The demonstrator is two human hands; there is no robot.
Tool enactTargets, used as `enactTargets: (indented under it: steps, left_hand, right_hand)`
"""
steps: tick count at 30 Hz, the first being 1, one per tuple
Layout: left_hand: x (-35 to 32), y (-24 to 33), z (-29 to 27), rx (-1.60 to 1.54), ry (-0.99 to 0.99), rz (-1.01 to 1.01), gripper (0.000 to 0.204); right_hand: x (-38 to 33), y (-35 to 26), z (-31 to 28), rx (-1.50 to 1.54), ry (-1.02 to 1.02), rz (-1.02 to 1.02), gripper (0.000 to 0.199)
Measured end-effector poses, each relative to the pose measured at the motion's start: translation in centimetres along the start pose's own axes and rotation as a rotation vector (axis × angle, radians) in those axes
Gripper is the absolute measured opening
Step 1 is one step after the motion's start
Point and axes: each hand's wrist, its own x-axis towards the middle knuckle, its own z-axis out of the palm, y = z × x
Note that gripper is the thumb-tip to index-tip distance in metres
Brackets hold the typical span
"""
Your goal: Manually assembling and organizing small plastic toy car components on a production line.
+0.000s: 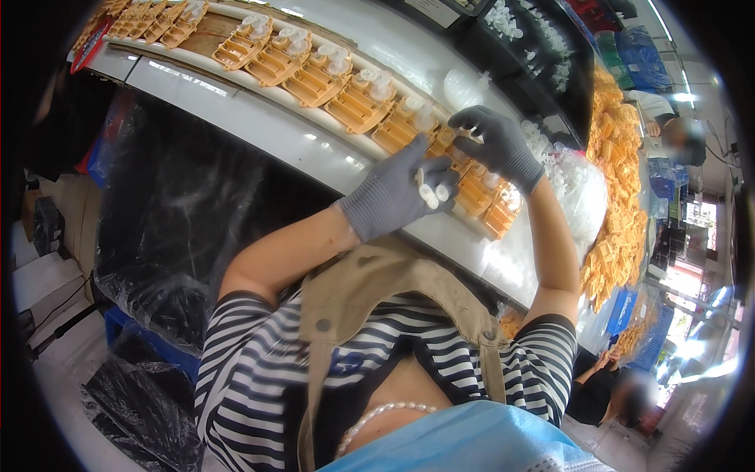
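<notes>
My left hand (401,189), in a grey knit glove, is turned partly palm up, fingers curled around several small round white plastic pieces (429,194). Close by on its right, my right hand (503,145), gloved the same way, reaches over the row with thumb and forefinger bent toward each other. A small pale spot shows between those fingers, but I cannot make out what it is. Beneath and between both hands runs a line of orange plastic housings (358,106), each with open compartments and clear round parts at its far end. The gloves partly cover the nearest ones.
The housings stand along a white conveyor (185,82). Clear plastic parts fill a bag (578,193) to the right, beside a large heap of orange pieces (617,181). A black tray (543,55) with small clear parts lies beyond. Other people work at the far right.
</notes>
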Motion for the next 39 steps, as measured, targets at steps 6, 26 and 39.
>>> enactTargets:
  steps: [6,26,39]
  left_hand:
    - [-0.1,-0.1,0.0,0.005,-0.035,-0.008,0.065]
    - [0.9,-1.9,0.9,0.018,0.005,0.124,0.080]
    - [0.3,-1.7,-1.5,0.108,-0.172,-0.022,0.066]
  right_hand:
    - [0.5,0.0,-0.1,-0.089,-0.075,0.042,0.027]
    - [-4.1,-6.4,1.0,0.124,0.000,-0.185,0.023]
    - [-8.7,0.8,-1.8,0.283,0.175,0.230,0.022]
